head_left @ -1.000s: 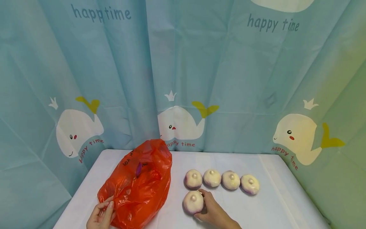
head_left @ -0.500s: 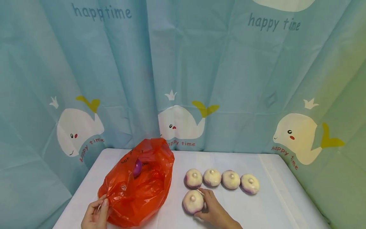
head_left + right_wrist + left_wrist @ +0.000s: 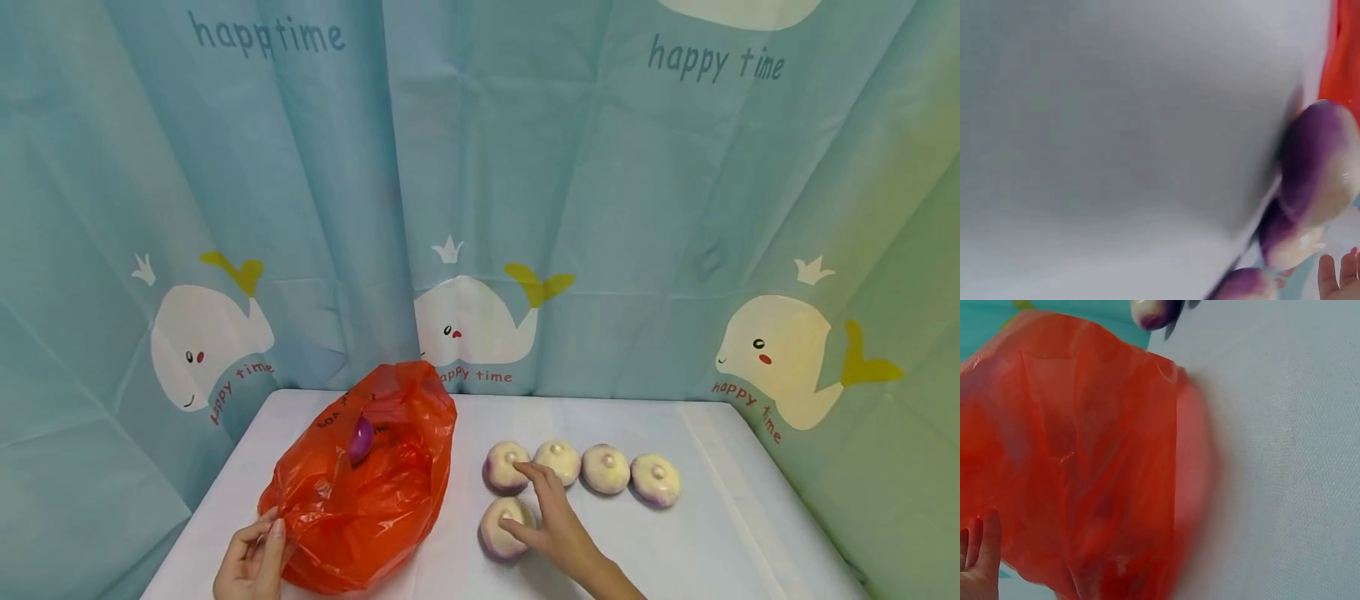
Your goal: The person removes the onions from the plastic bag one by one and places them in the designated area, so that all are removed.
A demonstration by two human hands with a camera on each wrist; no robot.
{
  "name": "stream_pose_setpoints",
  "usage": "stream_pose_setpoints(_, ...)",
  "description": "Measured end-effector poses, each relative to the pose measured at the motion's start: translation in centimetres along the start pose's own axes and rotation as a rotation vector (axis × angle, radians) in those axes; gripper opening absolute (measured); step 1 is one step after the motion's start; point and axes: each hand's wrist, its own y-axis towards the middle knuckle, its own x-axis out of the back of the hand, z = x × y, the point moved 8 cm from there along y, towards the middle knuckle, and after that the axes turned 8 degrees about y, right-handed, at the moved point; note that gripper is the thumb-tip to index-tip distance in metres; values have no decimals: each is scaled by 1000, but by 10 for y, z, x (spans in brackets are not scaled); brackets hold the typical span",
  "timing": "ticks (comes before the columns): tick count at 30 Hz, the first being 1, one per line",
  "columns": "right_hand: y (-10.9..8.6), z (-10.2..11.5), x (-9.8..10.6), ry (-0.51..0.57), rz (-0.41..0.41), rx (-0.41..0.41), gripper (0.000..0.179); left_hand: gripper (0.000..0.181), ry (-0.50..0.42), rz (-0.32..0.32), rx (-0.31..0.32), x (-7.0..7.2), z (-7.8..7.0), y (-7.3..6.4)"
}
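Though creased, blue curtain (image 3: 630, 208) (behind white table (image 3: 712, 542)).

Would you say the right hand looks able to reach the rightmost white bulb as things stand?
Probably yes: the right hand holds nothing, and no object shows between it and the rightmost bulb.

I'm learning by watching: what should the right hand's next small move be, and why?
Probably lift the right hand away from the front bulb toward the bag: it seems to grip nothing, that bulb sits on the table, the left hand pinches the bag's edge, and a purple piece shows inside.
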Motion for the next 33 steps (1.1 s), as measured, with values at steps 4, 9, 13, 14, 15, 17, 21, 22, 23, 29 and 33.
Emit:
stream_pose_setpoints(4,16,13,-9,74,17,-29,72,15,-29,6,9,-1,-1,0)
stream_pose_setpoints(9,37,40,-28,126,61,10,70,18,-17,19,27,-2,-2,0)
stream_pose_setpoints(13,55,64,-43,94,108,46,66,21,-26,13,14,-2,-4,0)
stream_pose_setpoints(14,60,69,-46,84,120,50,65,21,-36,12,13,-2,-4,0)
stream_pose_setpoints(15,64,73,-50,77,131,55,65,20,-49,16,12,-2,-5,0)
stream_pose_setpoints(17,72,82,-58,83,150,64,62,20,-59,21,19,-2,-4,0)
stream_pose_setpoints(21,89,97,-71,102,163,111,58,22,-28,28,19,-2,-4,0)
stream_pose_setpoints(22,94,100,-73,102,160,125,57,23,-13,26,20,-2,-4,0)
stream_pose_setpoints(23,98,103,-76,99,158,135,56,24,3,27,23,-1,-4,0)
stream_pose_setpoints(29,115,113,-92,115,197,97,54,19,-13,16,42,1,-2,-1)
stream_pose_setpoints(33,124,113,-106,99,266,28,57,23,16,17,60,2,1,-2)
